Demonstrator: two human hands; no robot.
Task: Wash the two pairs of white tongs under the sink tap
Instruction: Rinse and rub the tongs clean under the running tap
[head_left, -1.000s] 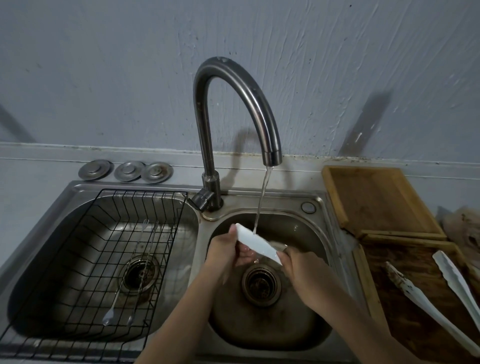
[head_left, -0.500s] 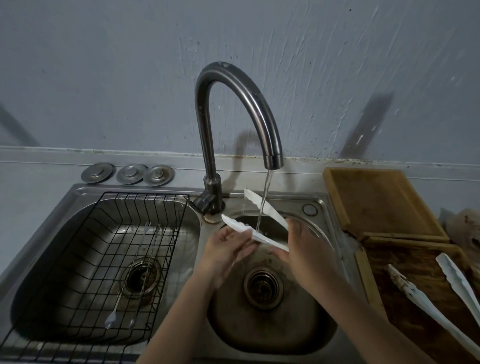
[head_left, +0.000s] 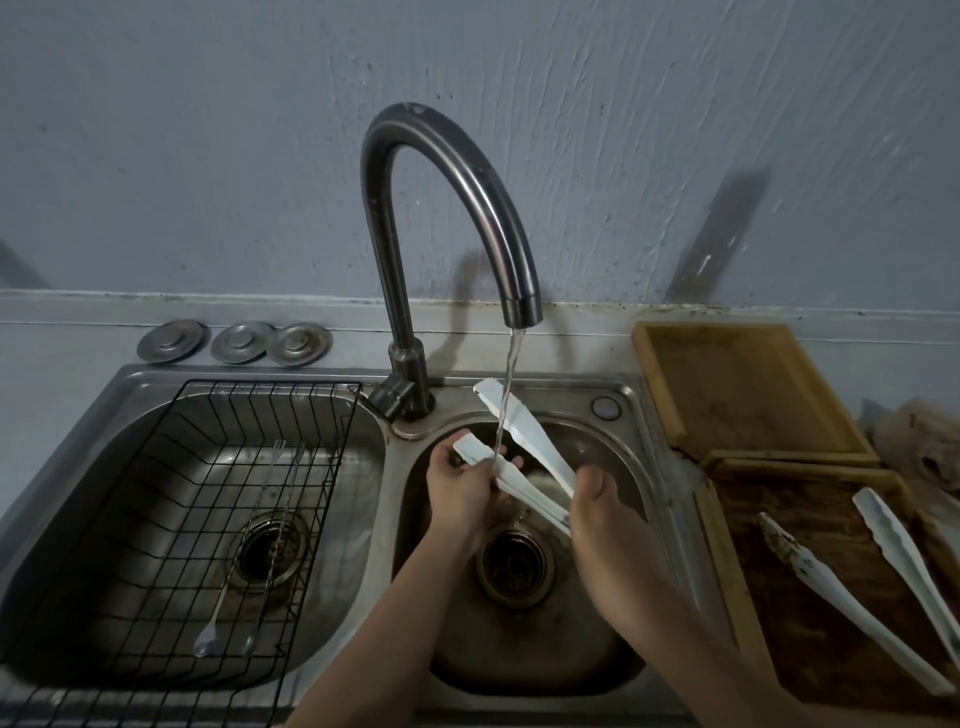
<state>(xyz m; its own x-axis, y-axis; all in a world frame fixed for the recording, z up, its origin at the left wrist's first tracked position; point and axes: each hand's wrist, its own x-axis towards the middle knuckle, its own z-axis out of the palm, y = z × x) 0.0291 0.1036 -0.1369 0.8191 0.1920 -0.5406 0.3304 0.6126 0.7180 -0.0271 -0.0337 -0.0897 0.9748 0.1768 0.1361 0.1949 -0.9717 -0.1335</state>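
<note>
One pair of white tongs (head_left: 524, 436) is held over the right sink basin (head_left: 613, 644), its two arms spread and pointing up-left. Water runs from the curved dark tap (head_left: 467, 176) across both arms. My right hand (head_left: 597, 504) grips the tongs at their hinge end. My left hand (head_left: 457, 488) closes its fingers round the lower arm. The second pair of white tongs (head_left: 852, 597), soiled brown near one tip, lies spread on a dark wooden board (head_left: 810, 649) at the right.
The left basin (head_left: 67, 587) holds a black wire rack (head_left: 218, 519) with two long thin utensils. Three metal sink plugs (head_left: 234, 342) lie on the ledge behind. A lighter wooden tray (head_left: 737, 384) sits behind the dark board. A drain strainer (head_left: 511, 564) is below my hands.
The tongs went from closed and low in the basin to spread apart and raised under the stream. My left hand has moved along the lower arm; the view has shifted slightly.
</note>
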